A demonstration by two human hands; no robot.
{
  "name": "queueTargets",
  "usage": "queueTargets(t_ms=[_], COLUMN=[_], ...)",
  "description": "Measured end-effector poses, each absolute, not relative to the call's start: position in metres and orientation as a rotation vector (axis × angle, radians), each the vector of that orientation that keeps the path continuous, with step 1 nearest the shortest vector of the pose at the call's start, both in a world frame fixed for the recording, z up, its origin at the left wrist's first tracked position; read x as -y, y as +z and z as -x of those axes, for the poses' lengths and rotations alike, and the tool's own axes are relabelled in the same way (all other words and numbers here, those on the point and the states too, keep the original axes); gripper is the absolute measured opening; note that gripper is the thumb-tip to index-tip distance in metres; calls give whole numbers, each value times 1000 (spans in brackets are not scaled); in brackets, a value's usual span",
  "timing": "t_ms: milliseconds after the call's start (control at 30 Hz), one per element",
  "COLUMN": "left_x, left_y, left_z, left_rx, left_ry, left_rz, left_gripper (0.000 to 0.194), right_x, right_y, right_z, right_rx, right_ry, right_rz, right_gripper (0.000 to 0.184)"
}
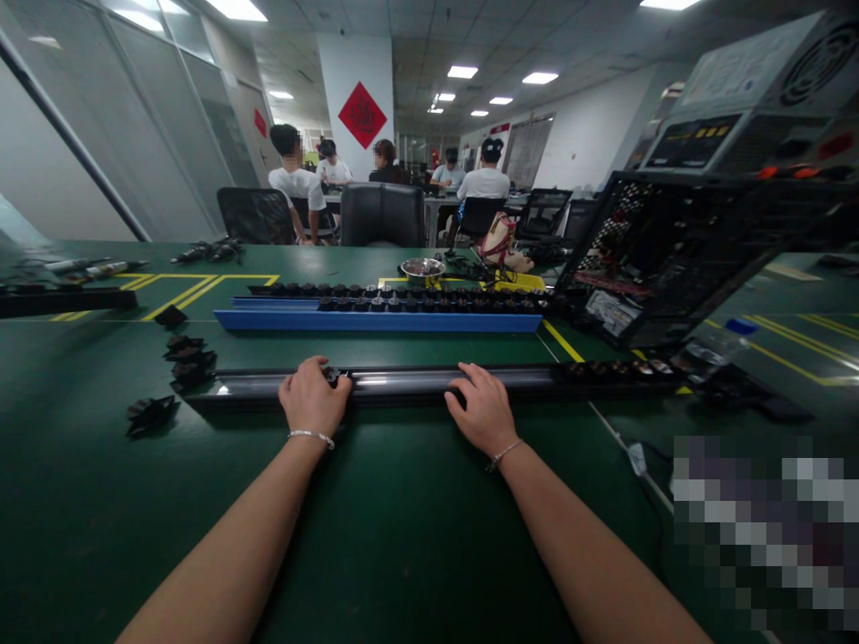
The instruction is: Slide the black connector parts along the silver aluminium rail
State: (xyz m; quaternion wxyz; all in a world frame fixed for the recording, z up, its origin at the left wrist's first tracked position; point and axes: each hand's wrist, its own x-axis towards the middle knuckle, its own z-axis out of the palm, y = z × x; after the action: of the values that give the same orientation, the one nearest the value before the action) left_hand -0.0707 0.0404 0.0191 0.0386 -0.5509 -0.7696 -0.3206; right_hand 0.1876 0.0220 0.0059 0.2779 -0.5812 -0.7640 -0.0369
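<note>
A long black rail (pixel 403 385) with a shiny channel lies across the green table in front of me. My left hand (pixel 312 400) is closed at the rail's left part, thumb and fingers around a small black part (pixel 337 376) sitting in the channel. My right hand (pixel 481 410) grips the rail further right, thumb at the near wall and fingers reaching over the channel. Several black parts (pixel 624 368) sit in a row at the rail's right end. Left of the rail, a few loose black parts (pixel 193 365) lie on the table, with another (pixel 151 413) nearer me.
Behind the rail stands a blue rail (pixel 382 322) holding a row of black parts. A metal bowl (pixel 422 268) is beyond it. An open computer case (pixel 631 259) stands at right, near a clear bottle (pixel 711 349). People sit at tables in the background.
</note>
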Motion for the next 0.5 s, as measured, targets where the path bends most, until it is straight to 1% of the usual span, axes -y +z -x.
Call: queueTargets(t_ms=[500], left_x=[-47], left_y=[12], left_z=[92], left_rx=[2362], left_ry=[-1012], left_rz=[1548], left_gripper=[36], right_x=[-22], right_y=[5], right_z=[-187], right_rx=[2045], right_ry=[-102], right_rz=[1566], right_gripper=[27])
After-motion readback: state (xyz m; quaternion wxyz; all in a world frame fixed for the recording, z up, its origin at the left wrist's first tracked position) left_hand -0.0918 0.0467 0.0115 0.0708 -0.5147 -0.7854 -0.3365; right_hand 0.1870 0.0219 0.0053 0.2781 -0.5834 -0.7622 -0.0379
